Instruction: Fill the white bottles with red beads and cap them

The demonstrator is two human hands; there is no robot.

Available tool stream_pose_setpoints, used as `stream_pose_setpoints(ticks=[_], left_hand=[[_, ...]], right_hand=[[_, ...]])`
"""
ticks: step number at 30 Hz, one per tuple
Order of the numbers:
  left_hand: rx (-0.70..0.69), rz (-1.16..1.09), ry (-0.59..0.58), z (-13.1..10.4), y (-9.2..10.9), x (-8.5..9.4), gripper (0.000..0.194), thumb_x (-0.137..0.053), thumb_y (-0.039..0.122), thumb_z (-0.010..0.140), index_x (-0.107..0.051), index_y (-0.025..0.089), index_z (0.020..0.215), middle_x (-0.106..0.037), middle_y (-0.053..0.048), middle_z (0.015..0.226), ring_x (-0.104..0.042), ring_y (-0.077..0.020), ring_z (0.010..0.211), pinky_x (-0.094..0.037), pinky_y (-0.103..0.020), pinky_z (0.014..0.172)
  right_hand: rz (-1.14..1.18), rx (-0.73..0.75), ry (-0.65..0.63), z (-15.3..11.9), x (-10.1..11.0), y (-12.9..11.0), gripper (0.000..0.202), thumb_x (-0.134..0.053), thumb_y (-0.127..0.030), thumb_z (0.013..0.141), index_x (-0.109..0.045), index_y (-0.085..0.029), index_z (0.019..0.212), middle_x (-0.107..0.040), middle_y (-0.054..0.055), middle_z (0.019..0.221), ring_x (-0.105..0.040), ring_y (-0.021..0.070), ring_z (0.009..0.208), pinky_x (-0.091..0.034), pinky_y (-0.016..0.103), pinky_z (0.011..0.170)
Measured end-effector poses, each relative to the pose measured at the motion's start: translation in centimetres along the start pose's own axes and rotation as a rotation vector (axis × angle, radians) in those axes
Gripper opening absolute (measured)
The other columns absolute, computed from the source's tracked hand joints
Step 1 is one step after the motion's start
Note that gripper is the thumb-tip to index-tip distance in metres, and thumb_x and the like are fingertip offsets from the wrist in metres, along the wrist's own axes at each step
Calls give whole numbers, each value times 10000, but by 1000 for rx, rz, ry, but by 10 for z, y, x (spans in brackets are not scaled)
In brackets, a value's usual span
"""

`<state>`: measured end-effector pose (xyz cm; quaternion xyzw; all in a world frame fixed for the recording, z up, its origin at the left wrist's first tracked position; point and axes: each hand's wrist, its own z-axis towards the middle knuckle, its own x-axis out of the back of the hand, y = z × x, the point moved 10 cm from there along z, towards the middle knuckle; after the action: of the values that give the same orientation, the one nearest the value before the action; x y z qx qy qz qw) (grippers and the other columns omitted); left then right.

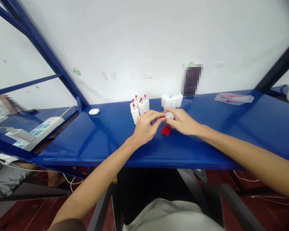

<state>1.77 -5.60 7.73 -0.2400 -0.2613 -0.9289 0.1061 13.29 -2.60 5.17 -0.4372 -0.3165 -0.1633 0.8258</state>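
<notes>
My right hand (180, 120) is closed around a small white squeeze bottle (169, 115), its tip turned toward the left. Between thumb and fingertips, my left hand (146, 126) pinches a red cap (162, 116) at that tip. Just below the hands lies a pile of loose red caps (166, 130) on the blue table (106, 134). To the left stand several white bottles with red caps (135, 113), partly behind my left hand. Beyond my right hand is a cluster of white bottles without red caps (172, 101).
A clear plastic bag (234, 98) with something red inside lies at the right rear. A white oval case (94, 111) rests at the left rear. White power strips (38, 131) with cables sit beside the blue frame at left. A white wall (135, 48) backs the table.
</notes>
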Motion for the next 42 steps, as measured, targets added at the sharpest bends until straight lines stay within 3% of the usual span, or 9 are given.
stream_pose_setpoints(ticks=[5, 13, 18, 27, 30, 33, 37, 40, 42], left_hand=[[-59, 19, 2, -2, 3, -1, 125, -628, 215, 950, -732, 177, 1009, -752, -57, 950, -665, -123, 782, -543, -257, 712], [-117, 53, -38, -8, 4, -10, 155, -574, 206, 973, -710, 181, 1043, -730, -67, 962, -671, -145, 844, -544, -285, 762], [-86, 48, -66, -10, 2, -14, 149, -565, 166, 951, -703, 178, 1006, -718, -60, 939, -656, -155, 847, -537, -293, 767], [-32, -23, -1, -12, 3, -5, 138, -595, 212, 947, -729, 194, 971, -694, -42, 883, -636, -138, 783, -529, -282, 741], [16, 3, 45, -7, 1, 10, 136, -612, 251, 942, -732, 189, 960, -706, -40, 859, -637, -134, 768, -533, -277, 748], [166, 73, 152, 1, -15, 42, 153, -645, 280, 913, -740, 180, 976, -741, -55, 930, -657, -142, 791, -545, -274, 762], [338, 236, 22, 12, -40, 59, 161, -649, 235, 867, -758, 168, 966, -744, -36, 819, -643, -145, 670, -533, -287, 709], [364, 345, -140, 15, -48, 50, 170, -634, 222, 866, -768, 170, 957, -730, -30, 750, -645, -163, 643, -526, -319, 744], [365, 382, -208, 15, -51, 41, 182, -629, 221, 870, -771, 169, 972, -729, -35, 745, -656, -175, 653, -522, -333, 770]], right_hand=[[62, -7, -60, -2, -8, 1, 153, -503, -263, 870, -546, -207, 1006, -542, -49, 632, -477, 142, 550, -348, 276, 564], [131, 91, -138, -6, -12, -10, 150, -517, -339, 913, -556, -197, 883, -608, 6, 762, -531, 170, 692, -390, 297, 653], [143, 101, -136, -7, -13, -12, 354, -448, -491, 987, -553, -193, 828, -569, 5, 741, -499, 155, 671, -365, 288, 629], [182, 127, -163, -10, -18, -21, 358, -408, -500, 1019, -574, -190, 951, -589, 24, 843, -518, 161, 735, -405, 292, 674], [186, 102, -133, -7, -14, -15, 377, -390, -533, 1018, -554, -199, 1077, -603, 29, 890, -532, 166, 755, -413, 296, 689], [155, 48, -15, -1, -1, 1, 420, -370, -560, 1012, -530, -207, 1175, -608, 41, 941, -539, 167, 753, -415, 302, 689], [101, -15, 149, 3, 15, 22, 403, -424, -571, 977, -590, -207, 1032, -622, 41, 909, -548, 169, 747, -415, 308, 699], [39, -40, 234, 2, 23, 26, 370, -672, -559, 808, -608, -206, 898, -608, 16, 804, -528, 167, 697, -402, 308, 676], [36, -43, 252, -1, 26, 24, 323, -694, -497, 765, -607, -207, 877, -576, -4, 743, -488, 152, 626, -383, 306, 636]])
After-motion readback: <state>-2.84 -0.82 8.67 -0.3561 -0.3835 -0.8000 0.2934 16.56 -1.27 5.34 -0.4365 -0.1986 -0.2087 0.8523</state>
